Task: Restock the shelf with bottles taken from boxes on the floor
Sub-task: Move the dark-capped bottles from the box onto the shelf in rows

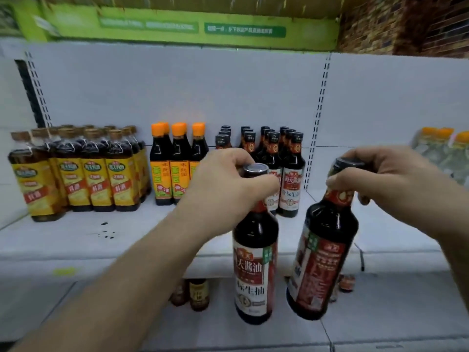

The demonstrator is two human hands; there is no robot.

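- Left hand (223, 179) grips the neck of an upright bottle (255, 257).
- Right hand (385, 174) grips a tilted bottle (322, 260) before the shelf (76, 240).

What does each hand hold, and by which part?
Left hand: the upright bottle, by its neck under the cap. Right hand: the tilted bottle, around its cap.

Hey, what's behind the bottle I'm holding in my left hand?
Rows of black-capped dark bottles stand on the shelf behind the left-hand bottle. The left hand covers several, so their count cannot be told.
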